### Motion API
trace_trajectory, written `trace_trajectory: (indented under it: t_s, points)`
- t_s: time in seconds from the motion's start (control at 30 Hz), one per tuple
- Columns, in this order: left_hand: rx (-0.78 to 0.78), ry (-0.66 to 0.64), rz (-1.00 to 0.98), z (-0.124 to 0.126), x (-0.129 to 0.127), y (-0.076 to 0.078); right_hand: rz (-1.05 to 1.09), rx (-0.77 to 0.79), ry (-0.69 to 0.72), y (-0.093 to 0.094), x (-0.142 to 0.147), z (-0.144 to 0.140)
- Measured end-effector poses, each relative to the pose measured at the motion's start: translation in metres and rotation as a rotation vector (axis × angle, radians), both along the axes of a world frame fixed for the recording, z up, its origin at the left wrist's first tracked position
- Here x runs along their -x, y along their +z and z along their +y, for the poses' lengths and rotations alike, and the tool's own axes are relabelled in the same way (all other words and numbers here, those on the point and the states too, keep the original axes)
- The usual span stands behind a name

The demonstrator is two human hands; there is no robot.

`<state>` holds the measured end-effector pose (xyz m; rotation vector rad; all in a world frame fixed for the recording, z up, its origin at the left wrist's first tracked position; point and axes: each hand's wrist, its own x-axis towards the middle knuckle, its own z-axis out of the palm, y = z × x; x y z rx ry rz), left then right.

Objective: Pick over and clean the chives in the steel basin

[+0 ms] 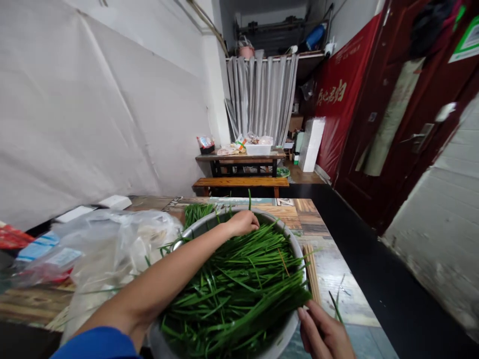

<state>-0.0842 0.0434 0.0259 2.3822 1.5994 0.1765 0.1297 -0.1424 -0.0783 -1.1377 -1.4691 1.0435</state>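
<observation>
A large metal basin (295, 244) full of long green garlic chives (239, 279) stands on the table in front of me. My left hand (244, 223) reaches across it to the far side, fingers closed in a pinch on some chives; its fingertips are partly hidden. At the near right rim, my right hand (326, 331) has its thumb and fingers pressed together at the ends of a thick bunch of chives (284, 299). Beside the basin on the right lie several thin bamboo skewers (312, 271). Another pile of chives (197, 213) sits behind the basin.
Clear plastic bags (123, 244) crowd the table's left side, with white boxes (114, 202) behind them. Loose chive blades (336, 306) lie at the right. Beyond are a wooden bench (241, 183) and a second table (209, 157) bearing a white tub (258, 148).
</observation>
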Motion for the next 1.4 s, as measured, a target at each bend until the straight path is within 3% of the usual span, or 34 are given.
trace_trajectory:
  t_s: [0.1,0.27,0.7,1.0,1.2,1.4]
  points:
    - [-0.013,0.039,0.007,0.017,-0.014,-0.015,0.006,-0.029,0.014,0.001,-0.001,0.001]
    - [-0.025,0.057,0.054,0.025,-0.021,-0.027,0.004,-0.080,0.012,0.002,-0.002,0.002]
    - [-0.155,0.057,0.109,0.012,-0.019,-0.035,0.012,-0.075,0.010,0.003,-0.001,0.002]
    - [-0.151,0.022,0.055,0.009,-0.022,-0.040,-0.002,-0.092,0.011,0.003,-0.003,0.002]
    - [-0.217,0.105,-0.110,0.004,-0.018,-0.030,-0.008,-0.096,0.031,0.006,-0.002,0.001]
    - [-0.143,0.201,-0.381,-0.003,-0.009,-0.019,-0.010,-0.006,0.106,0.012,-0.004,0.001]
